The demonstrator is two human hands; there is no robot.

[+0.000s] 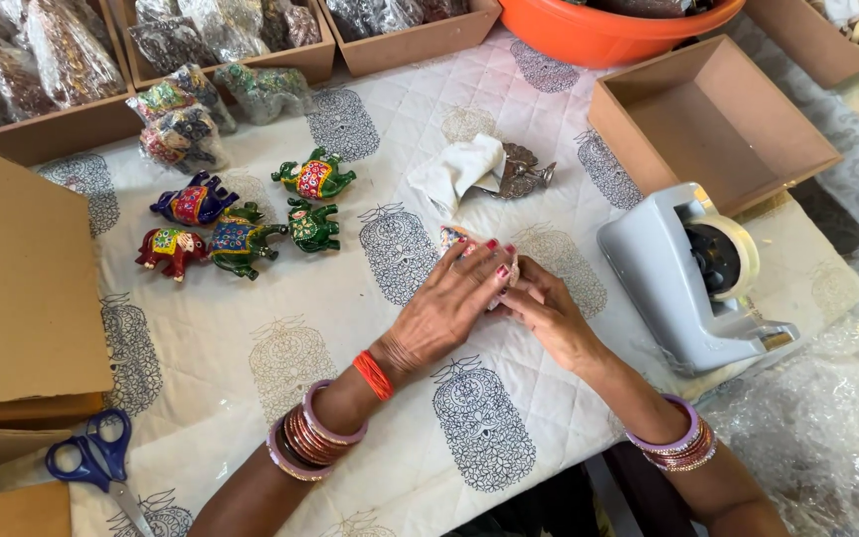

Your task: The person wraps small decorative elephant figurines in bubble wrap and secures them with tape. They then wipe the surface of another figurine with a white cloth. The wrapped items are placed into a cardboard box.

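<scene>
White quilted cloth with grey block prints (251,338) covers the whole bench; both hands work near its centre.

Largest first, placed from the fingers:
- Flat cardboard sheets (12,288), far to the left of them.
- Orange tub (599,35), well beyond and up-right.
- Empty brown box (718,119), right and beyond, well apart.
- Grey tape dispenser (678,278), just right of the right hand, tape roll facing up.
- Boxes of bagged pieces (221,35), beyond and left.
- Five painted elephant figurines (241,214), left of the fingertips, apart from them, standing in a loose cluster.
- White cloth with a metal piece (479,169), just beyond the fingertips, not touching.
- Blue-handled scissors (91,457), near-left corner, well behind the left wrist.

Small wrapped item (457,239): trapped between the two hands, only its far-left tip showing past the left fingertips. Long axis can't be read, too much is covered.

Left hand (449,303) lies over it, fingers together and flat, pressing down. Right hand (547,308) meets it from the right, fingers curled in against the item's near side; whether they pinch wrap or item, can't tell. Both hands in contact, left one covers more.
</scene>
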